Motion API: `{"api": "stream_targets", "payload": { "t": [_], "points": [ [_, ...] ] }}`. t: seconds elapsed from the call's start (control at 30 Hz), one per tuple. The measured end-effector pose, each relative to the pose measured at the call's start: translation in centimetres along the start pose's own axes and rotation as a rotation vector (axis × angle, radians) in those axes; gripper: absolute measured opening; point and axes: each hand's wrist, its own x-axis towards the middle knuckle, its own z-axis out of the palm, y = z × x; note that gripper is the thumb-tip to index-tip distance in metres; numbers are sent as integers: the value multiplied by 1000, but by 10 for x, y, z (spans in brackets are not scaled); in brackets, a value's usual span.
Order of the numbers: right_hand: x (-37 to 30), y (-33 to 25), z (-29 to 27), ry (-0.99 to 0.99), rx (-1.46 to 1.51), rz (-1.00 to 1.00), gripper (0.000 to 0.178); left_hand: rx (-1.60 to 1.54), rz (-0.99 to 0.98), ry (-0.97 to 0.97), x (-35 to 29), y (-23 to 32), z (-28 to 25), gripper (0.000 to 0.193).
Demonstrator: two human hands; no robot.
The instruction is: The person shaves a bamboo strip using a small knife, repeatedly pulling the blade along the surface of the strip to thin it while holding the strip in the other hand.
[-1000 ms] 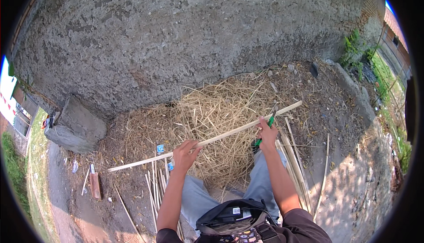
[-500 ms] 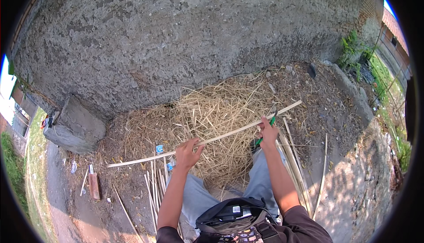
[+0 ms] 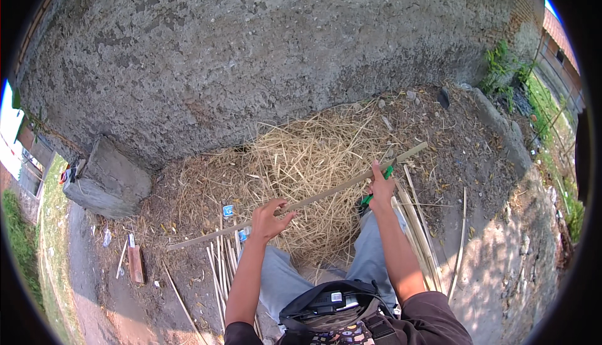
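Note:
A long, thin bamboo strip (image 3: pixel 332 190) lies slantwise across my lap, higher at its right end. My left hand (image 3: pixel 267 222) closes loosely on it left of the middle, thumb apart from the fingers. Near the strip's right end, my right hand (image 3: pixel 382 196) grips a green-handled knife (image 3: pixel 366 201), its index finger stretched along the strip. The knife's dark blade is mostly hidden behind the strip. Below and beyond both hands spreads a heap of pale bamboo shavings (image 3: pixel 313 157).
More bamboo strips (image 3: pixel 415 232) lie beside my right leg, and several thin ones (image 3: pixel 216 276) by my left. A reddish-brown block (image 3: pixel 135 263) and a blue-and-white packet (image 3: pixel 227 211) are on the ground at left. A rough grey wall (image 3: pixel 282 44) and concrete block (image 3: pixel 113 185) stand beyond.
The strip has turned about its length, from a pale face to a darker, greenish-brown one. Its left end has shifted slightly right and down. Both hands stay in nearly the same places.

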Motion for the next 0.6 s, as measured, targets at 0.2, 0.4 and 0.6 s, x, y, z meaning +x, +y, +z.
{"api": "stream_targets", "payload": {
  "t": [0.2, 0.4, 0.6],
  "points": [
    [6, 4, -2, -1, 46, -24, 36, 13, 108, 60, 3, -3, 2, 23],
    [11, 6, -6, -30, 102, 46, 37, 3, 52, 41, 3, -1, 2, 24],
    [14, 9, -8, -37, 103, 82, 34, -1, 56, 72, 3, -6, 3, 22]
  ]
}}
